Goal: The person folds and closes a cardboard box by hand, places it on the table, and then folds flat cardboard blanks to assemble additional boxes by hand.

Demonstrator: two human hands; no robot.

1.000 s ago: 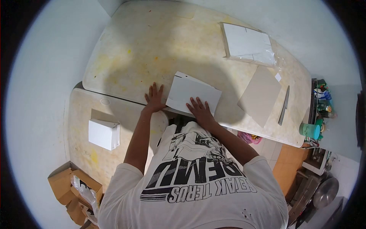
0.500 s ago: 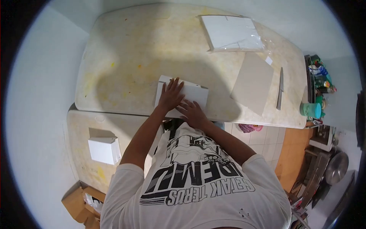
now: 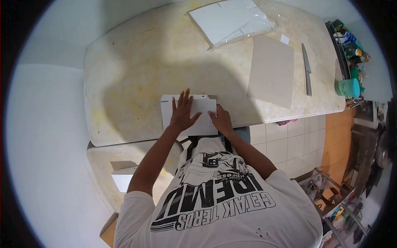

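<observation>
A flattish white cardboard box [image 3: 202, 125] lies at the near edge of the table, with a narrow flap and slots along its far side. My left hand [image 3: 182, 113] rests flat on its top, fingers spread. At the box's right edge is my right hand [image 3: 221, 120], its thumb on the top face and its fingers curled along the side. The undersides of those fingers are hidden.
A plastic-wrapped stack of white sheets [image 3: 231, 20] lies at the back. A grey board [image 3: 271, 70], a small white piece [image 3: 284, 39], a knife [image 3: 307, 68] and a teal cup [image 3: 347, 88] are to the right. Another white box [image 3: 123, 181] sits on the lower-left table [image 3: 99, 159].
My right hand has shifted from the top of the box to its right edge. My left hand's fingers have spread. The box has turned slightly, and the camera view has tilted.
</observation>
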